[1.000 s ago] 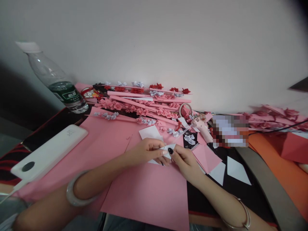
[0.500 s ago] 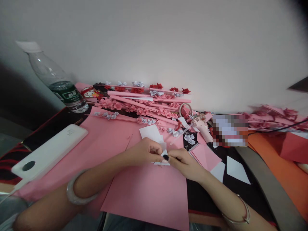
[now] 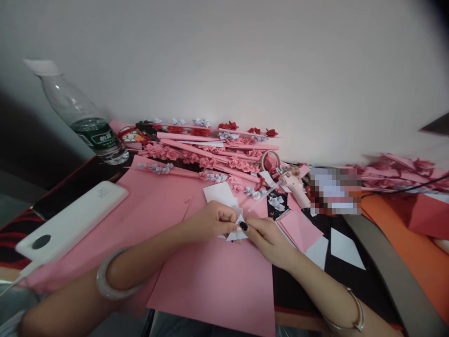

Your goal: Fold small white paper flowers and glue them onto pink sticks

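Note:
Between my hands is a small folded piece of white paper (image 3: 237,235), with pointed corners sticking out below and above my fingertips. My left hand (image 3: 213,221) pinches it from the left, fingers curled. From the right, my right hand (image 3: 268,236) grips the same paper, its dark-nailed thumb pressed on top. Part of the fold is hidden behind the fingers. Just beyond, white paper squares (image 3: 219,193) lie on the large pink sheet (image 3: 217,285) under my hands.
Paper flowers on pink rolled stems (image 3: 196,152) lie along the wall. A glue gun (image 3: 295,187) and tape roll (image 3: 270,160) sit behind my right hand, near pink squares (image 3: 301,227). At left are a water bottle (image 3: 93,126) and a white power bank (image 3: 73,220).
My right thumb has shifted slightly up on the folded paper, and the paper's lower points now spread out more visibly. Both hands keep their grip in nearly the same place.

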Demonstrator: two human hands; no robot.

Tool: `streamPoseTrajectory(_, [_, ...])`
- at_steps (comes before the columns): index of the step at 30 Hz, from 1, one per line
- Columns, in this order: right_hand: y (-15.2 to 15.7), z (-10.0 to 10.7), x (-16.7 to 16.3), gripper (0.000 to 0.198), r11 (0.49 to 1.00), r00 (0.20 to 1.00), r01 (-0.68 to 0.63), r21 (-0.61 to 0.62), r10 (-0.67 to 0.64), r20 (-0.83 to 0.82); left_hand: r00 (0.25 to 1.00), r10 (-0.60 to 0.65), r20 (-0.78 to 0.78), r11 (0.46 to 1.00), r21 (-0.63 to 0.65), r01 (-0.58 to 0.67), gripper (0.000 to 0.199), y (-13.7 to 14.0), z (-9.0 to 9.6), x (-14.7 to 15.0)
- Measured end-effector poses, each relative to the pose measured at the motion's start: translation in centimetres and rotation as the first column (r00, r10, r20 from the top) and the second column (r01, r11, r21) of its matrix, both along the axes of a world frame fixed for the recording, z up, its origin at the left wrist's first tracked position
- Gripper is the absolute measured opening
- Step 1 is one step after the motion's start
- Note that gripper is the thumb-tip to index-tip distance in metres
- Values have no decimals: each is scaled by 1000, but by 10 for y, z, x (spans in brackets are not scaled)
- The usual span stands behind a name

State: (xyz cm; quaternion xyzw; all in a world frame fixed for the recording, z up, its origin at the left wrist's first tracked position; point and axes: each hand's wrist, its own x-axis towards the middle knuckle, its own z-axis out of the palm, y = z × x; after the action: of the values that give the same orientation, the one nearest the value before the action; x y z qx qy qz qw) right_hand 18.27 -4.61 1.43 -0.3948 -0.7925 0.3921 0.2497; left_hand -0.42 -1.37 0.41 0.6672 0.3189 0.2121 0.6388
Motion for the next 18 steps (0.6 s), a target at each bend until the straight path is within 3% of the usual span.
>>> streamPoseTrajectory(6, [-2, 3, 0, 31, 1000, 1000, 20, 3, -20, 20, 999, -32, 5, 999, -36, 32, 23, 1, 6, -2])
streamPoseTrajectory(10, [-3, 5, 1, 29, 1000, 1000, 0, 30, 1, -24, 991, -83, 108, 981, -167, 101, 24, 2, 10, -3])
streamPoseTrajectory(15, [-1, 3, 2, 21, 977, 991, 90, 193, -68, -118, 967, -58, 246, 876, -451, 167, 43, -1, 9, 0])
streamPoseTrajectory(18, [1, 2, 3, 15, 949, 985, 120, 290, -77, -157, 959, -31, 283, 821, -540, 186, 35, -1, 7, 0])
